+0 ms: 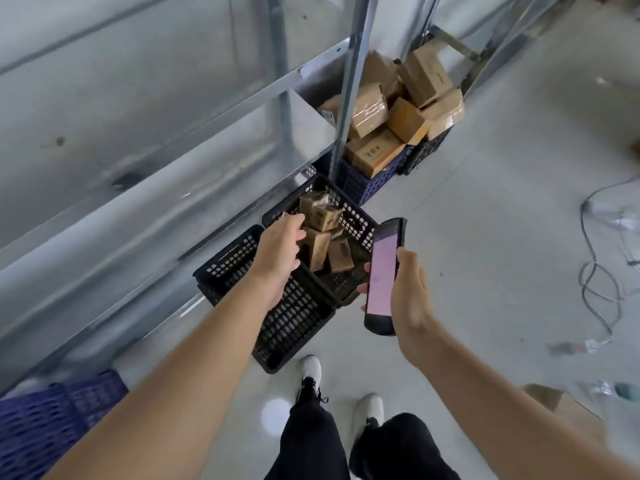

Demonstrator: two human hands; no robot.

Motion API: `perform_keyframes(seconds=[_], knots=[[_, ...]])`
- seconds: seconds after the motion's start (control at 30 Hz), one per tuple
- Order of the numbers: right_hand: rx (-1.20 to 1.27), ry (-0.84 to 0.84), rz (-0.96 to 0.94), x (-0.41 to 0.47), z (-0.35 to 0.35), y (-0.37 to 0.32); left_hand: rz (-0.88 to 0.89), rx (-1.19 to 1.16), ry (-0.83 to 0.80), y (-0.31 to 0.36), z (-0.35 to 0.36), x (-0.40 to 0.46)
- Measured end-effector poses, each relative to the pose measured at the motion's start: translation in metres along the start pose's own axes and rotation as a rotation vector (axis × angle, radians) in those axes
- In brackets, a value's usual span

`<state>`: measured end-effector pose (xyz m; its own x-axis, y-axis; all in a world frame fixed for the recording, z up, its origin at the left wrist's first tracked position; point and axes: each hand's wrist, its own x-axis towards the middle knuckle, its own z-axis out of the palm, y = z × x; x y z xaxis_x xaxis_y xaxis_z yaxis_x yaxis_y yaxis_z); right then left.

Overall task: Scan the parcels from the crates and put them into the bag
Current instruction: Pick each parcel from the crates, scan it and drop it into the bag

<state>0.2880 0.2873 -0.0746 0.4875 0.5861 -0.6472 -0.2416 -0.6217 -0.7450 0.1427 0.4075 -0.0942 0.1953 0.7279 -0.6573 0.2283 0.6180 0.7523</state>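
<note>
Parcels [320, 233] of brown cardboard lay in the black crate [304, 299] on the floor, their printed marks too blurred to read. The left hand [278, 252] reached over them, fingers relaxed, touching none clearly. The right hand [408, 289] gripped the scanner [381, 275], its pink screen showing no legible writing.

Brown cardboard parcels [320, 237], tape glossy, fill a black perforated plastic crate [298, 317] beside dull galvanised metal shelving [173, 133].
</note>
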Motion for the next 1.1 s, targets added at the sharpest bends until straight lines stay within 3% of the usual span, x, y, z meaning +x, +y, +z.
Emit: perform_keyframes(seconds=[0.2,0.5,0.83,1.0,1.1], knots=[[-0.006,-0.002,0.061,0.097,-0.01,-0.001,-0.053,0.01,0.06,0.013,0.04,0.084],[-0.231,-0.114,-0.103,0.296,-0.03,0.022,-0.178,-0.068,0.168,-0.034,0.137,0.273],[-0.36,-0.24,-0.08,0.511,-0.028,0.107,-0.45,-0.183,0.32,-0.176,0.202,0.454],[-0.383,-0.296,-0.073,0.583,-0.015,0.166,-0.452,-0.052,0.384,-0.264,0.213,0.521],[-0.425,-0.381,-0.084,0.608,-0.011,0.197,-0.4,0.101,0.321,-0.315,0.222,0.551]])
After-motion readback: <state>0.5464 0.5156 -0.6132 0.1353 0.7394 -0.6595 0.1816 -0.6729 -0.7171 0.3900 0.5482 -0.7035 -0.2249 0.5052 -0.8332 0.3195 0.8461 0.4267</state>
